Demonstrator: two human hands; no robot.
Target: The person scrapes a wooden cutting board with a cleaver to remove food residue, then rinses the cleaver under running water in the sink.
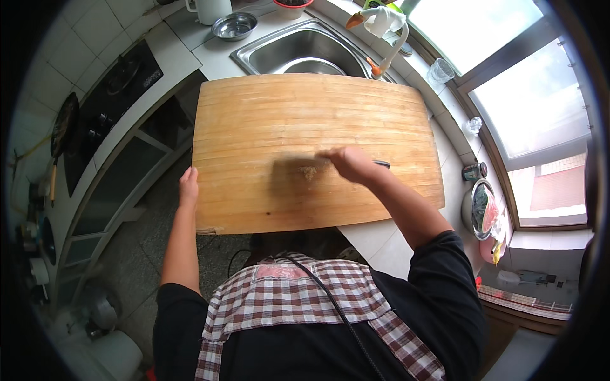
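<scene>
A large wooden cutting board (305,114) lies before me, its far edge overlapping the sink's front. My left hand (188,186) grips the board's left edge, fingers along its side. Over the middle of the board, my right hand (350,163) is closed around a tool blurred by motion. To its left spreads a dark, smeared broad shape that looks like the blade of a cleaver (286,178). A small heap of pale minced bits (309,171) shows through the blur. Just right of my wrist pokes out a black handle end (381,164); what it belongs to is hidden.
Behind the board is a steel sink (314,43) with a faucet (391,55). A metal bowl (234,26) stands at its left. Along the left runs a counter with a black gas stove (114,85) and a frying pan (65,121). A steel bowl with bags (478,209) sits at right.
</scene>
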